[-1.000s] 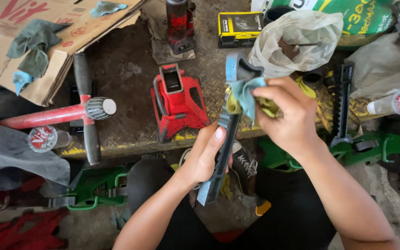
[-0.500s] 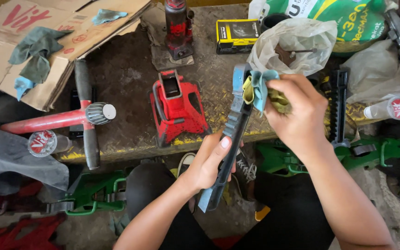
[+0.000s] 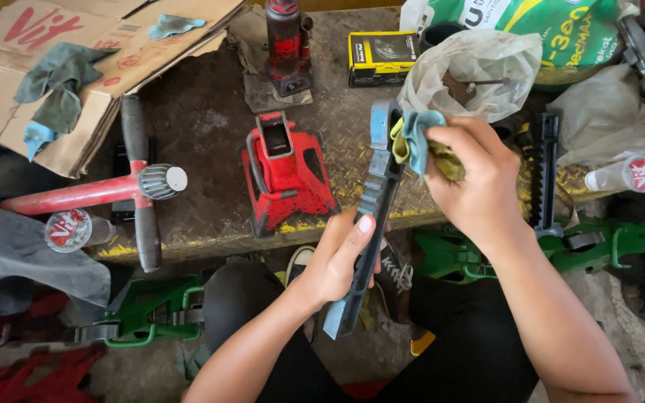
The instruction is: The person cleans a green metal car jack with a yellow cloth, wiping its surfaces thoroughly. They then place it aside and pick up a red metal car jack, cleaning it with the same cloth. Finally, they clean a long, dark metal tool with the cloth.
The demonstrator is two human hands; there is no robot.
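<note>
My left hand grips the lower half of a long dark notched metal bar, held upright and slightly tilted over the front edge of the metal platform. My right hand is closed on a blue and yellow rag pressed against the bar's top end. A red jack stand sits on the platform just left of the bar.
A red bottle jack, a yellow and black box and a clear plastic bag stand behind. A red-handled tool and cardboard lie left. Green jack stands sit on the floor; another notched bar lies right.
The bar has swung more upright, its top end moving up over the platform. My right hand with the rag has shifted up along with that end.
</note>
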